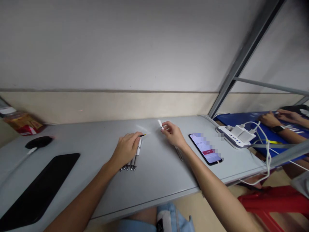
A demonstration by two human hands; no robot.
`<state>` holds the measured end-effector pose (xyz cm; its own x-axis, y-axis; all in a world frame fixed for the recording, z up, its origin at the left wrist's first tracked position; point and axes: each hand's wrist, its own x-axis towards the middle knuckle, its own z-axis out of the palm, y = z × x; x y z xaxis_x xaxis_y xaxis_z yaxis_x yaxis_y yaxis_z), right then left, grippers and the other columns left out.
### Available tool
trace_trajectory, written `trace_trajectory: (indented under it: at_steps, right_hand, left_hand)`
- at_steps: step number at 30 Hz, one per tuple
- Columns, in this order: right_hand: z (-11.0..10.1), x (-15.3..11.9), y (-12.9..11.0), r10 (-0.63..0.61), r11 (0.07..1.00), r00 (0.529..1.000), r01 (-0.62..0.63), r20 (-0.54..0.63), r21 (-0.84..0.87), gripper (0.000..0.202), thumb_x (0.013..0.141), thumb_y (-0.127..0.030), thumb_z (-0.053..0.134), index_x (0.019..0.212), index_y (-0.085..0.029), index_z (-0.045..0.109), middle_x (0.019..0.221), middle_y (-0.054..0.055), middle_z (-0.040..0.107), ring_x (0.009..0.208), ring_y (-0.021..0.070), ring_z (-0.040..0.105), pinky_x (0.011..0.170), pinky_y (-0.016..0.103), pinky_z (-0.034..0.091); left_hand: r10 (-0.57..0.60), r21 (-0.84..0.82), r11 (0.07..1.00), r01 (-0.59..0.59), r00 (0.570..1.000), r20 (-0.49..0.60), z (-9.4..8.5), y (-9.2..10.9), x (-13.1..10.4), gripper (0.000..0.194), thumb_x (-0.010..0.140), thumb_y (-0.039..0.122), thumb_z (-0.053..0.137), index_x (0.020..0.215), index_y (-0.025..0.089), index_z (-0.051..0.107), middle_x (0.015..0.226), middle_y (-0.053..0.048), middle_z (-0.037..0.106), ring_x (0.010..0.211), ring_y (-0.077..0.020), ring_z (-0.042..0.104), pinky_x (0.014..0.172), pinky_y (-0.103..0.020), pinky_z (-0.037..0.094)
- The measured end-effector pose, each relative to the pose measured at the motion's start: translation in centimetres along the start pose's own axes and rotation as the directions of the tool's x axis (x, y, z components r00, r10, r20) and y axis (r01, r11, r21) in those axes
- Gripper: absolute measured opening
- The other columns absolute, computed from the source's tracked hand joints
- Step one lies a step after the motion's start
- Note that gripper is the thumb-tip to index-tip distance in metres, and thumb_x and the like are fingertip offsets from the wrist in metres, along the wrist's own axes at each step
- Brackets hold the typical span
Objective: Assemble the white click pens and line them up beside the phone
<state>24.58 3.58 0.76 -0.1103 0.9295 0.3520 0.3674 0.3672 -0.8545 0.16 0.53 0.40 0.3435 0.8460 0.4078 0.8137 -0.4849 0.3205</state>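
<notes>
My left hand (127,146) is closed in a pinch on a thin dark pen refill (143,135) with a yellowish end, which points right. Beneath that hand several white pens with grey lower parts (135,161) lie side by side, their upper portions mostly covered by it. Farther right, my right hand (172,132) is closed, thumb and fingertips gripping a white pen barrel (159,123). That barrel tilts up to the left, raised over the desk; its lower end is hidden in the fingers. The two hands are apart.
A lit phone (205,149) lies right of my right forearm, near a white power strip (235,137) with cables. A black pad (41,193), a black mouse-like object (38,141) and a bottle (21,122) are left. Another person's hands (270,119) are over a blue table.
</notes>
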Motion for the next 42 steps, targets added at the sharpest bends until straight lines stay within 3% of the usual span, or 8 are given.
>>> trace_trajectory:
  at_steps: [3,7,21,28,33,38,40,42]
  right_hand:
    - [0.0,-0.1,0.3,-0.142,0.953,0.989,0.148,0.042,-0.263,0.021,0.084,-0.012,0.052,0.099,-0.020,0.064,0.094,0.005,0.067,0.087,0.0181,0.060,0.081,0.032,0.043]
    - [0.0,-0.4,0.2,-0.160,0.887,0.981,0.193,0.113,-0.421,0.028,0.087,-0.009,0.050,0.103,-0.023,0.067,0.098,0.007,0.067,0.092,0.0212,0.057,0.083,0.033,0.039]
    - [1.8,-1.7,-1.4,-0.254,0.843,0.922,0.359,0.292,-0.400,0.029,0.093,-0.014,0.052,0.113,-0.027,0.068,0.101,0.007,0.068,0.096,0.0203,0.056,0.084,0.034,0.027]
    - [1.6,-1.1,-1.0,-0.178,0.979,0.932,0.201,0.317,-0.043,0.019,0.088,-0.031,0.061,0.099,-0.020,0.072,0.093,0.004,0.072,0.082,0.0160,0.060,0.075,0.026,0.040]
    - [1.2,-0.9,-1.0,-0.050,0.999,0.916,0.049,0.398,0.012,0.049,0.096,-0.045,0.042,0.067,-0.014,0.066,0.054,-0.002,0.053,0.053,0.0100,0.042,0.057,0.024,0.034]
    - [0.5,-0.7,-1.1,-0.068,0.989,0.927,0.013,0.369,0.149,0.038,0.079,-0.040,0.068,0.110,-0.019,0.063,0.068,-0.004,0.055,0.060,0.0104,0.046,0.058,0.022,0.036]
    - [0.4,-0.6,-0.9,-0.071,0.989,0.928,0.018,0.366,0.147,0.034,0.078,-0.038,0.070,0.105,-0.018,0.064,0.070,-0.003,0.056,0.061,0.0104,0.047,0.058,0.022,0.036]
    - [0.3,-0.5,-0.8,-0.034,0.996,0.917,-0.002,0.398,0.089,0.030,0.087,-0.043,0.056,0.081,-0.015,0.065,0.061,-0.002,0.054,0.056,0.0102,0.045,0.057,0.023,0.036]
  left_hand:
    - [-0.002,0.008,1.000,0.002,1.000,-0.005,0.0,0.1,0.0,0.030,0.097,0.027,0.033,0.113,0.025,0.058,0.104,-0.003,0.069,0.097,-0.0204,0.061,0.087,-0.036,0.042]
    - [-0.026,0.039,0.999,0.025,0.999,0.022,-0.1,0.3,-0.1,0.030,0.097,0.027,0.032,0.113,0.025,0.057,0.103,-0.003,0.069,0.097,-0.0215,0.061,0.086,-0.037,0.039]
    - [-0.014,0.073,0.997,0.006,0.995,0.100,0.3,0.6,-0.4,0.027,0.099,0.032,0.032,0.103,0.021,0.056,0.094,-0.004,0.066,0.091,-0.0219,0.057,0.081,-0.036,0.034]
    - [0.113,0.094,0.987,-0.127,0.984,0.139,0.2,-0.1,-0.5,0.027,0.099,0.030,0.032,0.091,0.021,0.057,0.087,-0.004,0.063,0.087,-0.0206,0.051,0.075,-0.034,0.032]
    - [0.126,0.078,0.987,-0.139,0.981,0.147,-0.8,0.7,-0.3,0.028,0.100,0.030,0.030,0.093,0.021,0.055,0.090,-0.003,0.062,0.089,-0.0205,0.051,0.077,-0.035,0.032]
    - [0.108,0.056,0.992,-0.115,0.987,0.121,-1.0,0.7,-0.4,0.027,0.100,0.031,0.030,0.096,0.022,0.055,0.091,-0.003,0.061,0.090,-0.0205,0.051,0.079,-0.036,0.033]
    - [0.100,0.034,0.994,-0.105,0.987,0.122,-0.9,0.6,-0.5,0.028,0.100,0.031,0.030,0.095,0.022,0.056,0.091,-0.003,0.061,0.089,-0.0201,0.050,0.079,-0.035,0.033]
    - [0.100,0.010,0.995,-0.102,0.987,0.128,-0.9,0.6,-0.5,0.029,0.100,0.031,0.028,0.096,0.022,0.056,0.091,-0.003,0.060,0.090,-0.0200,0.050,0.080,-0.036,0.034]
